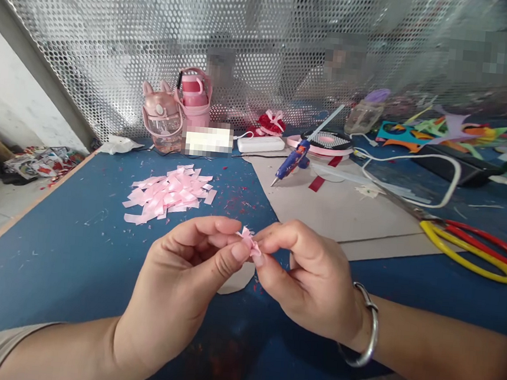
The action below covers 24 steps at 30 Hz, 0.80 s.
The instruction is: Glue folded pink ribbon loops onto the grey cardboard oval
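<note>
My left hand [178, 284] and my right hand [308, 277] meet above the blue table [75, 245], both pinching one small pink ribbon piece [249, 240] between thumbs and fingertips. Most of the piece is hidden by the fingers. A silver bangle [368, 330] circles my right wrist. Beyond my hands lies a heap of several cut pink ribbon pieces [168, 193].
A blue glue gun [292, 161] rests on a grey sheet [336, 206] at the back. Yellow and red scissors [475, 245] lie at the right. Two pink bottles [175, 112], a white box [261, 144], a ribbon spool [324, 143] and coloured cutouts [440, 132] stand before the perforated metal wall [116, 36].
</note>
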### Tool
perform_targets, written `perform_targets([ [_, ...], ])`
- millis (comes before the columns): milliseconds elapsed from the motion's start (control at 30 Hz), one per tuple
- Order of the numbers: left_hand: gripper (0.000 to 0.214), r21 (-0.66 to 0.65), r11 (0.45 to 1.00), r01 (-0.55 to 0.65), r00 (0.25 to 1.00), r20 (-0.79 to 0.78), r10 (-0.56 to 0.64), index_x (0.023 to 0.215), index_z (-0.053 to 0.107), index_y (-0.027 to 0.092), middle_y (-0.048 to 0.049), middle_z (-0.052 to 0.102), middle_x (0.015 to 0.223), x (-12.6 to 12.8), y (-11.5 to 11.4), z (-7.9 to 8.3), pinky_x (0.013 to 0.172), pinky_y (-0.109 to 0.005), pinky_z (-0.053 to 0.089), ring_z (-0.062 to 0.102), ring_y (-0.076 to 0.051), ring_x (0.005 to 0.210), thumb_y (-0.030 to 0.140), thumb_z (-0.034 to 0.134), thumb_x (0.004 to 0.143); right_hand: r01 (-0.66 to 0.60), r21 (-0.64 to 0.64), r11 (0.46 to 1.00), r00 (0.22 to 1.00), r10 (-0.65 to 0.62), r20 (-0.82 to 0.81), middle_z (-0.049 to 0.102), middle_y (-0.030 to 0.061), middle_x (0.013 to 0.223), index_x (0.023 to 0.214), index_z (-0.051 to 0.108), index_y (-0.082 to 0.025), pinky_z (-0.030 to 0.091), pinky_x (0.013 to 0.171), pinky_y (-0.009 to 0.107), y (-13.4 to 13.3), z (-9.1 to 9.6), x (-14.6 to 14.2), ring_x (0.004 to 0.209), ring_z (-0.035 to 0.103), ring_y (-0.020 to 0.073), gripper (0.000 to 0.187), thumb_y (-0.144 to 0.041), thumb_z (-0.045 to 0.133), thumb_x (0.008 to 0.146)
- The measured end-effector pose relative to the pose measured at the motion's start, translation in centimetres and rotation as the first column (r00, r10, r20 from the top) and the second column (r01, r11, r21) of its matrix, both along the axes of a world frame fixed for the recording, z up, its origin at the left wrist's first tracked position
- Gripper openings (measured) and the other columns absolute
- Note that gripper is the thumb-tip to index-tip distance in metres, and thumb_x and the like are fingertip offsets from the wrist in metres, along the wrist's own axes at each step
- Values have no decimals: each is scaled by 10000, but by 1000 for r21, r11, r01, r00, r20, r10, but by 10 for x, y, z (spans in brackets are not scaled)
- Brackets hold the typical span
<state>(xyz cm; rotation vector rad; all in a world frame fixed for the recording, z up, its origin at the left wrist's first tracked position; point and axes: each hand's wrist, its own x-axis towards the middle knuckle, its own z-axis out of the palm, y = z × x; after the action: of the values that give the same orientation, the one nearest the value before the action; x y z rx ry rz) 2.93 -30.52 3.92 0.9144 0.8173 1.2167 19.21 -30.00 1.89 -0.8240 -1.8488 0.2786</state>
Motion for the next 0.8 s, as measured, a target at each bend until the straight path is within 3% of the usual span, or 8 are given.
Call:
perform_targets([
  [167, 194, 46, 999, 27, 999, 19, -28, 855, 788, 296, 66, 787, 761, -2, -1, -5, 719, -95, 561, 722, -60, 724, 181, 855, 713, -29, -36, 999, 999, 28, -24, 691, -6, 758, 848, 537, -193, 499, 597, 177, 0, -2, 2, 634, 647, 74, 105, -100, 586, 854],
  [400, 216, 193, 975, 114, 993, 3, -116, 1071, 760, 334, 58, 801, 886, -5, -5, -10, 837, -94, 545, 733, -68, 867, 256, 716, 874, -64, -68, 996, 996, 60, -69, 724, -25, 786, 864, 572, -207, 512, 625, 155, 0, -3, 7, 676, 680, 59, 144, -78, 634, 854],
  [633, 248, 180, 978, 107, 994, -21, -105, 1119, 744, 347, 51, 804, 936, -8, -7, -12, 873, -103, 545, 740, -84, 905, 272, 699, 887, -105, -239, 965, 969, 44, -245, 741, -22, 824, 828, 584, -237, 577, 697, 249, 0, -8, 6, 759, 729, 129, 128, -143, 664, 860],
  [800, 243, 144, 983, 115, 993, -20, -114, 1089, 757, 356, 54, 807, 922, -8, -7, -16, 831, -92, 558, 752, -86, 874, 267, 724, 865, -162, -272, 949, 960, 88, -265, 753, -45, 800, 801, 592, -222, 567, 697, 174, 1, -4, 6, 748, 729, 88, 179, -62, 665, 831],
])
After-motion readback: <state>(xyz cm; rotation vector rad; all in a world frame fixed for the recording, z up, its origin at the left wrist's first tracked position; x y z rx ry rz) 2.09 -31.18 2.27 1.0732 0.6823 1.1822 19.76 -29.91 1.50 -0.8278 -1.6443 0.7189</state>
